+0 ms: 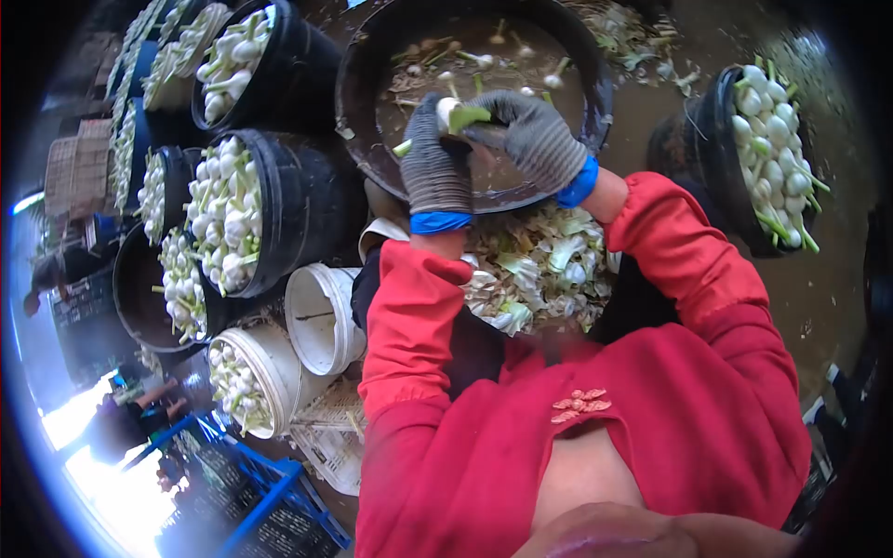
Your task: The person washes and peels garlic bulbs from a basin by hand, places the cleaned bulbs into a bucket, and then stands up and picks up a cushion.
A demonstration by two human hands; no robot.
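Observation:
Both hands wear grey gloves with blue bands at the wrists. My left hand (435,163) is closed round a white garlic bulb (445,115) with a green stem, over the large dark basin (351,139). Close beside it, my right hand (530,135) has its fingers closed at a green leafy piece (468,117) by the bulb; whether it holds a tool is hidden. Several loose garlic bulbs (553,81) with stems lie in the basin beyond the hands.
Peeled leaves (549,270) are heaped below the basin. Black buckets of garlic stand at the left (270,214) and right (693,139). A white bucket (321,316) lies tilted near a blue metal frame (270,507). More scraps (619,37) lie beyond the basin.

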